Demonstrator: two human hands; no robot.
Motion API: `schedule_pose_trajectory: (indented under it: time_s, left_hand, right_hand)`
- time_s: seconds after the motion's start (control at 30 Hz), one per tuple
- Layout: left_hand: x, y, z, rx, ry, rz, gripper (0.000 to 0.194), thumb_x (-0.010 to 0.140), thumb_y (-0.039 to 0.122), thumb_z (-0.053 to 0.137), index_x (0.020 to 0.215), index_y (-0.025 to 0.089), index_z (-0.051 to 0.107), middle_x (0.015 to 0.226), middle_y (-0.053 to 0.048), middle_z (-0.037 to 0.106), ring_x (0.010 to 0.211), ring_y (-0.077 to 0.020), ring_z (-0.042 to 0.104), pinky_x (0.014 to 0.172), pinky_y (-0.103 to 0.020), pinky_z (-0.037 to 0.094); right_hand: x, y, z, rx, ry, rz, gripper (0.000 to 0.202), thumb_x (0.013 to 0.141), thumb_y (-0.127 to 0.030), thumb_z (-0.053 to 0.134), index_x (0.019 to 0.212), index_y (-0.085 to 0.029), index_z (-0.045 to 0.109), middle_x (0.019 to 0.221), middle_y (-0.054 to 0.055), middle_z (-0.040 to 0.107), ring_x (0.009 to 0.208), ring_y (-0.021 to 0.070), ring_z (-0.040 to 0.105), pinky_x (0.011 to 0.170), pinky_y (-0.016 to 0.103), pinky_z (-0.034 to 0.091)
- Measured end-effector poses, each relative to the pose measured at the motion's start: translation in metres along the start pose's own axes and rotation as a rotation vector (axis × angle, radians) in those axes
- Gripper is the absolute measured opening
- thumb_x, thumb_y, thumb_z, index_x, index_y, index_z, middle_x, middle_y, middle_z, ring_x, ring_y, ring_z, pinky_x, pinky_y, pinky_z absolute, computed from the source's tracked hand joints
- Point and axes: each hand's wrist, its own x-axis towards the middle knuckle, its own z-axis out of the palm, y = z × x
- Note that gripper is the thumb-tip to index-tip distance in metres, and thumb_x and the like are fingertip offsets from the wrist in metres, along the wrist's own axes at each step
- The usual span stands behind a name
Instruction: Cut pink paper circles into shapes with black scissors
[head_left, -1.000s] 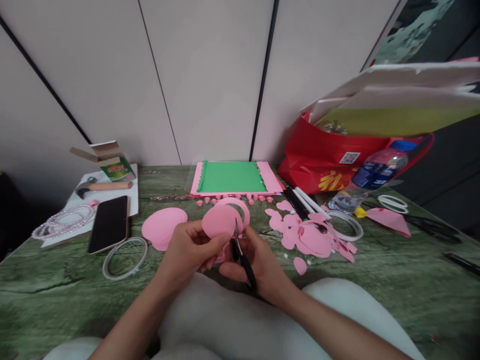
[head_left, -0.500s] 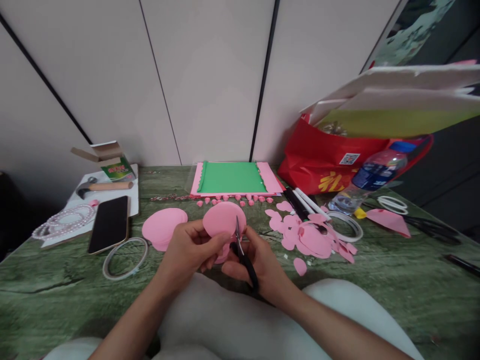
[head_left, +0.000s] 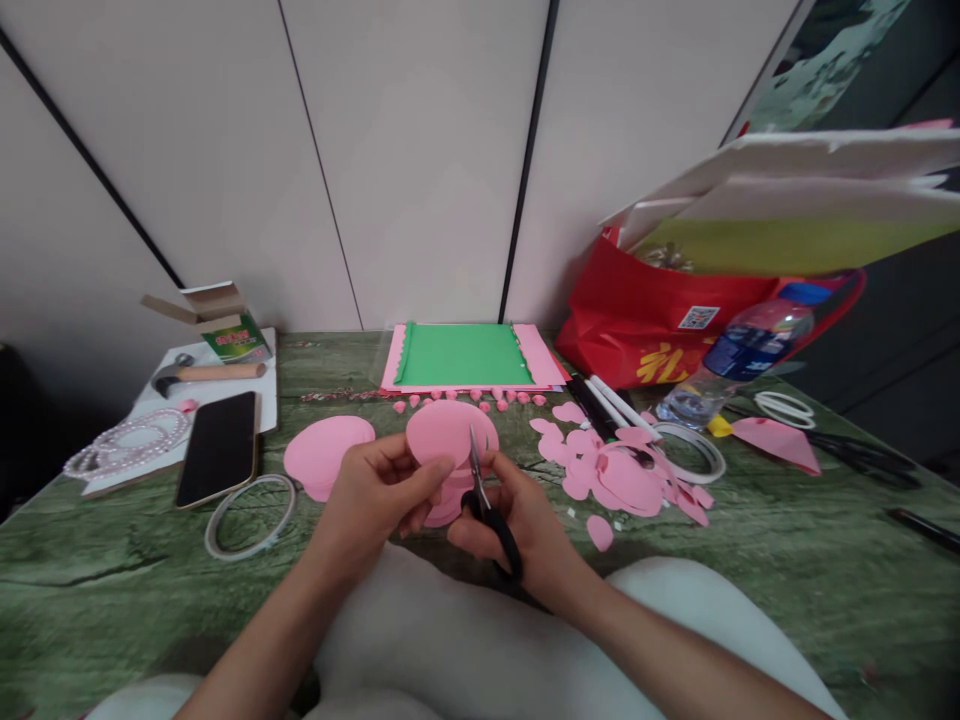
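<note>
My left hand (head_left: 386, 490) pinches a pink paper oval (head_left: 442, 435) between thumb and fingers, above the table's near edge. Black-handled scissors (head_left: 491, 515) are in my right hand (head_left: 525, 510), with the blades pointing up at the paper's right side. A curved strip of pink paper lies along that right side, next to the blades. Below the held piece, more pink paper (head_left: 446, 503) shows, partly hidden by my hands. To the left lies a stack of pink paper ovals (head_left: 328, 455). Pink paper scraps (head_left: 630, 478) are heaped on the right.
On the left are a tape roll (head_left: 217, 535), a phone (head_left: 219, 450), a hammer (head_left: 217, 372) and a bead string (head_left: 124, 445). Green paper (head_left: 465, 355) lies at the back. A red bag (head_left: 622, 320), a water bottle (head_left: 750, 345) and another tape roll (head_left: 716, 465) stand or lie right.
The scissors and my right hand have shifted slightly down and right. The strip at the oval's right side stands further apart, and more of the pink paper underneath shows.
</note>
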Motion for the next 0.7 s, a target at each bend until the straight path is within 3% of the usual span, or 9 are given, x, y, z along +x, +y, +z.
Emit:
schedule_pose_trajectory:
  time_s: [0.3,0.5,0.7]
  left_hand:
    - [0.0003,0.0053,0.0039,-0.170,-0.006,-0.004,0.017,0.071,0.028,0.064,0.065,0.016,0.055,0.049,0.005,0.054,0.033,-0.0051,0.044,0.029,-0.015,0.032]
    - [-0.0008,0.0047,0.0049,-0.070,0.004,0.001,0.026,0.072,0.029,0.064,0.053,0.014,0.053,0.037,0.006,0.046,0.031,-0.0033,0.038,0.031,-0.014,0.030]
    - [0.0000,0.0002,0.0018,-0.006,0.008,0.018,0.024,0.072,0.030,0.064,0.055,0.015,0.055,0.038,0.007,0.045,0.032,-0.0030,0.035,0.031,-0.014,0.026]
  right_hand:
    - [-0.0013,-0.0028,0.0020,-0.052,0.033,0.023,0.058,0.054,-0.037,0.077,0.095,-0.020,0.039,0.047,-0.010,0.051,0.036,0.0059,0.039,0.035,0.016,0.028]
    - [-0.0014,-0.0031,0.0056,-0.047,0.026,0.066,0.059,0.048,-0.038,0.079,0.090,-0.020,0.041,0.046,-0.009,0.052,0.036,0.0074,0.042,0.035,0.017,0.028]
    - [-0.0023,-0.0044,0.0043,-0.014,-0.021,0.055,0.056,0.054,-0.034,0.078,0.093,-0.019,0.041,0.049,-0.010,0.051,0.039,0.0060,0.040,0.038,0.016,0.029]
